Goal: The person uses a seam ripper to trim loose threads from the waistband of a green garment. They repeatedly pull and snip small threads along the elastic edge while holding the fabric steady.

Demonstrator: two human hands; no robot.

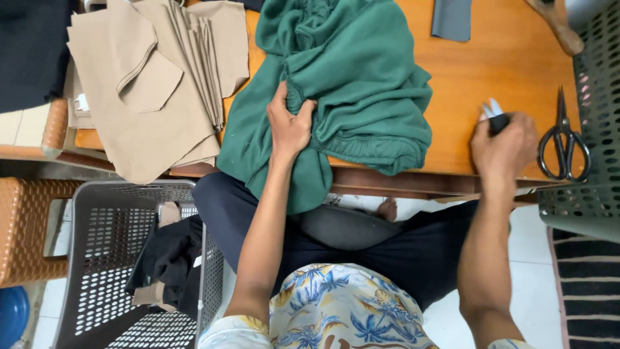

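A low orange wooden bench [491, 71] stands over a pale tiled floor, and a person sits at it with legs in dark trousers tucked under the edge.

A big green garment [349, 77] lies bunched up in the middle of the bench. Part of it hangs down over the front edge onto the person's lap. The left hand [289, 126] is pressed on the green cloth near that edge, and its fingers are pinching a fold of it. The cloth is so crumpled that I cannot tell what kind of clothing it is.

The right hand [504, 147] is well apart from the garment, over on the right side of the bench. It is curled tight around a small tool [495, 116]. Only a dark bit and two pale tips stick out above the fist, a little blurry, so I cannot say just what it is. Just beside that hand lie big black scissors [564, 139], closed, with the handles toward the person.

On the left, a pile of tan cloth pieces [155, 77] spreads over the bench corner. A grey cloth scrap [452, 18] and a wooden handle [557, 26] are cut off at the top. A grey plastic basket [103, 258] with holes stands on the floor at the left, with dark cloth inside. Another green-grey basket [597, 116] is cut off at the right edge.
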